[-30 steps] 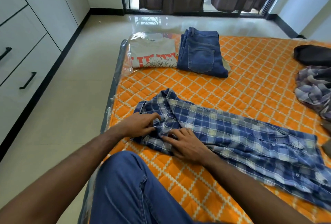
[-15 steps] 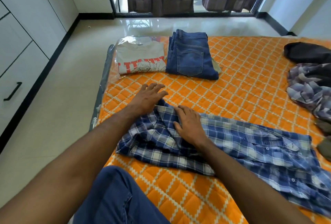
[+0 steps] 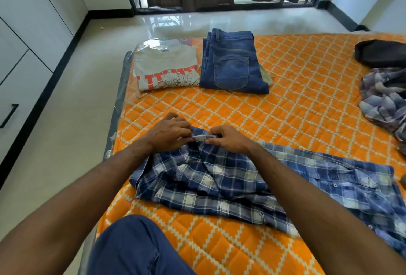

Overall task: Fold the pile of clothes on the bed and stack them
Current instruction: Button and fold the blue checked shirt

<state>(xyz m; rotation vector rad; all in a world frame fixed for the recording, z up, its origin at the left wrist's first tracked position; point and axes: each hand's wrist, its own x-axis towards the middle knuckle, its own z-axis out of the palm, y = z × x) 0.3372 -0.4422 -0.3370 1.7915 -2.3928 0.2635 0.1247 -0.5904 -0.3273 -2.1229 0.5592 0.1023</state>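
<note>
Both hands have come together at the far edge of the blue plaid shirt [image 3: 252, 178], which lies across the orange mattress [image 3: 296, 110] right in front of the person's knee [image 3: 136, 248]. Half a second back the left hand [image 3: 169, 135] lay flat out at 11 o'clock and the right hand [image 3: 228, 137] pressed the cloth; now each grip is pinching the same pale hem or collar strip between them, fingers curled on it. That reads as a switch from smoothing to taking hold, so a fold or a straightening pull looks next. The shirt's near end is bunched and needs flattening. At 12 o'clock the folded grey T-shirt [image 3: 164, 68] and folded jeans [image 3: 232, 61] sit side by side, touching. At 3 o'clock, unfolded clothes [image 3: 384, 96] wait, so plenty remains.
</note>
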